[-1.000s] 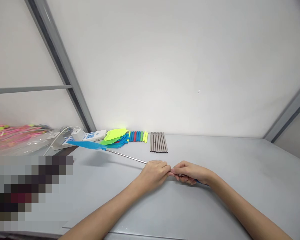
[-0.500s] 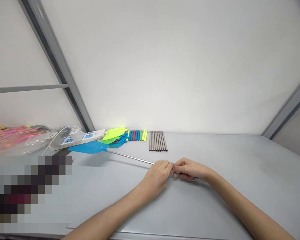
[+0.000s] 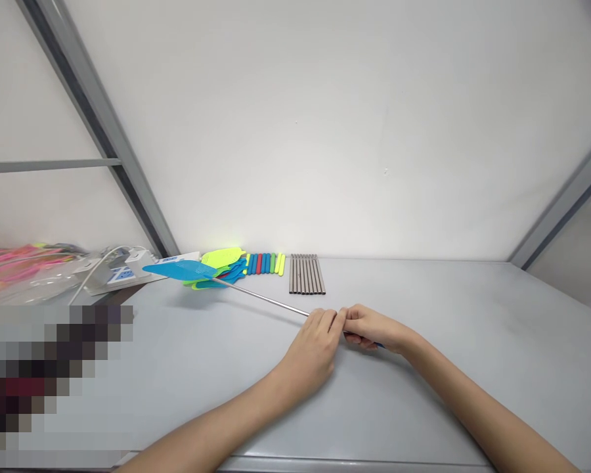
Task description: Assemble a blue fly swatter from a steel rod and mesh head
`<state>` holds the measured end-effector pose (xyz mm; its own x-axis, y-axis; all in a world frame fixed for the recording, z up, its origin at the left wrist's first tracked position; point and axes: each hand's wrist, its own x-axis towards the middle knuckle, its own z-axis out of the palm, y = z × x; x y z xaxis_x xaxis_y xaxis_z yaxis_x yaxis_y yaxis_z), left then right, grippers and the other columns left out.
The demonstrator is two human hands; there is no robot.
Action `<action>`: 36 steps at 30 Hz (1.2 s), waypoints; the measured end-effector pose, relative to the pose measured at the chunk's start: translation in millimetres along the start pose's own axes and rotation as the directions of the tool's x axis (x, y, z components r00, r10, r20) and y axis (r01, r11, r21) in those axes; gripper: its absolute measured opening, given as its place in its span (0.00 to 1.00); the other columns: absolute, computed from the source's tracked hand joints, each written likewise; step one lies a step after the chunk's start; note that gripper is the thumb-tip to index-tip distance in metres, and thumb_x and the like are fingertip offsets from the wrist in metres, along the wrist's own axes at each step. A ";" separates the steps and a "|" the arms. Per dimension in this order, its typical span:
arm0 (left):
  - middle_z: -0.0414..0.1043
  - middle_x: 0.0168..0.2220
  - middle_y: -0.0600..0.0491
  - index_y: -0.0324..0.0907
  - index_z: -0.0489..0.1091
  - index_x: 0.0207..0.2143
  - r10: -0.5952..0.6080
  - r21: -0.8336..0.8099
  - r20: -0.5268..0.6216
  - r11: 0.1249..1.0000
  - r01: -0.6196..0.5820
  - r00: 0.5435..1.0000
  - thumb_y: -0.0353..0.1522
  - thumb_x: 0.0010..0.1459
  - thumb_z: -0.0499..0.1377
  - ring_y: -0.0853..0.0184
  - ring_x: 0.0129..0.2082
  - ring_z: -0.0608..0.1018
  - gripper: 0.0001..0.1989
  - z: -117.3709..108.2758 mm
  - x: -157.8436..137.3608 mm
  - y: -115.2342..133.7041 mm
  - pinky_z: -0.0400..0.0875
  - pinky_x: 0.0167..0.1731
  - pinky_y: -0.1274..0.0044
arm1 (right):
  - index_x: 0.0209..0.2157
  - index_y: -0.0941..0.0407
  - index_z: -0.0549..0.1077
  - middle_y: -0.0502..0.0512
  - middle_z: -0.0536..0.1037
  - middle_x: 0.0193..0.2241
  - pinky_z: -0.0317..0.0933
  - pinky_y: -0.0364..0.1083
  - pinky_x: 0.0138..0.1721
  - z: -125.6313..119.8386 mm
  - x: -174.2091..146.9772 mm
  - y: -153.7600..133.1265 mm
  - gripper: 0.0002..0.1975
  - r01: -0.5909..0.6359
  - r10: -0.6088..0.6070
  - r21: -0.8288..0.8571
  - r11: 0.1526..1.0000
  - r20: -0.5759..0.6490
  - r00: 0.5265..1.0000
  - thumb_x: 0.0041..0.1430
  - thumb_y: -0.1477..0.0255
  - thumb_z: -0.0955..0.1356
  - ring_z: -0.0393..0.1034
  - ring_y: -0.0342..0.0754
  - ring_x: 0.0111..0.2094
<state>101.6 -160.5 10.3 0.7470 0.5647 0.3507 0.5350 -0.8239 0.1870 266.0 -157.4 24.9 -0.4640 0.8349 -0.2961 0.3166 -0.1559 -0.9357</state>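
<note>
A fly swatter (image 3: 261, 297) with a blue mesh head and a thin metal rod slants across the middle, its head (image 3: 180, 269) raised off the table at the left. My left hand (image 3: 320, 338) is closed round the rod's near end. Right beside it, touching, my right hand (image 3: 372, 327) wraps the handle end; a bit of blue shows below its palm. The fingers hide where rod and handle meet.
Behind lie a pile of yellow, green and blue swatter heads (image 3: 222, 257), a row of coloured grips (image 3: 266, 263) and several metal tubes (image 3: 307, 274). A power strip (image 3: 123, 274) and plastic-bagged pink items (image 3: 24, 269) are at the left. A blurred patch covers the lower left.
The swatter's head has turned more edge-on and moved slightly right and up. Both hands stay closed on the swatter, nearly in place. The whole view has shifted a little.
</note>
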 end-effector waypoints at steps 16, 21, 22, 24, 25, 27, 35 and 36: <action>0.50 0.54 0.47 0.40 0.43 0.56 0.306 -0.048 -0.034 0.950 -0.307 0.951 0.22 0.49 0.45 0.63 0.56 0.50 0.30 -10.7 -4.3 18.6 0.52 0.53 0.68 | 0.18 0.59 0.59 0.47 0.52 0.14 0.36 0.41 0.15 7.1 -3.1 -0.4 0.03 0.142 -0.137 -0.058 0.988 0.085 0.987 0.42 0.77 0.60 0.43 0.36 0.16; 0.52 0.53 0.46 0.41 0.43 0.56 0.146 -0.056 -0.070 0.987 -0.150 0.987 0.27 0.54 0.45 0.63 0.50 0.59 0.26 -10.5 -1.9 12.6 0.59 0.47 0.69 | 0.23 0.57 0.60 0.44 0.51 0.13 0.35 0.39 0.14 7.7 -2.8 -2.6 0.03 0.028 -0.028 0.012 1.000 0.031 0.999 0.46 0.73 0.58 0.41 0.35 0.14; 0.53 0.52 0.45 0.41 0.43 0.56 0.110 -0.055 -0.066 0.992 -0.114 0.992 0.29 0.55 0.45 0.63 0.48 0.61 0.25 -10.4 -1.6 10.6 0.61 0.45 0.69 | 0.23 0.57 0.60 0.44 0.52 0.13 0.35 0.38 0.13 7.7 -2.9 -3.3 0.04 0.015 -0.016 0.012 1.000 0.029 0.999 0.47 0.72 0.58 0.41 0.35 0.14; 0.57 0.49 0.46 0.42 0.44 0.55 0.066 -0.046 -0.041 0.997 -0.068 0.997 0.30 0.56 0.44 0.64 0.43 0.65 0.23 -10.3 -1.3 6.0 0.63 0.41 0.70 | 0.22 0.57 0.59 0.44 0.53 0.13 0.36 0.37 0.13 7.4 -3.2 -4.4 0.05 -0.002 0.003 -0.004 1.000 0.032 0.999 0.48 0.71 0.58 0.42 0.35 0.14; 0.59 0.47 0.47 0.43 0.45 0.55 0.056 -0.040 -0.024 0.998 -0.057 0.998 0.31 0.57 0.44 0.64 0.41 0.66 0.23 -10.2 -1.2 3.3 0.64 0.39 0.70 | 0.21 0.57 0.58 0.43 0.53 0.13 0.36 0.37 0.13 7.2 -3.4 -4.6 0.07 -0.010 0.010 -0.010 1.000 0.034 0.999 0.48 0.70 0.58 0.42 0.34 0.14; 0.62 0.43 0.48 0.43 0.46 0.54 0.042 -0.031 0.007 0.999 -0.041 0.999 0.30 0.57 0.43 0.66 0.37 0.68 0.21 -9.6 -1.2 -2.4 0.64 0.36 0.72 | 0.20 0.57 0.55 0.43 0.52 0.14 0.36 0.37 0.13 6.8 -3.4 -4.6 0.09 -0.023 0.023 -0.016 1.000 0.040 0.999 0.49 0.69 0.59 0.42 0.34 0.14; 0.67 0.36 0.51 0.42 0.57 0.46 0.012 -0.052 0.081 0.999 -0.008 0.997 0.34 0.57 0.45 0.66 0.36 0.69 0.14 -6.8 0.8 -17.1 0.62 0.36 0.75 | 0.18 0.58 0.56 0.44 0.53 0.15 0.38 0.38 0.14 4.6 -0.2 -2.9 0.16 0.010 -0.005 -0.092 0.996 0.063 0.998 0.51 0.61 0.59 0.43 0.34 0.14; 0.67 0.35 0.52 0.42 0.58 0.44 0.007 -0.053 0.085 0.999 -0.003 0.996 0.34 0.57 0.45 0.67 0.36 0.69 0.12 -7.5 1.1 -17.3 0.62 0.36 0.76 | 0.18 0.58 0.56 0.44 0.53 0.15 0.38 0.38 0.14 4.3 0.4 -2.5 0.16 0.015 -0.009 -0.095 0.995 0.067 0.998 0.51 0.61 0.59 0.43 0.34 0.14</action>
<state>90.2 -146.0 14.3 0.7817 0.5609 0.2727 0.5113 -0.8267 0.2349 261.5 -159.0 26.4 -0.5215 0.7987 -0.3002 0.3866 -0.0925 -0.9176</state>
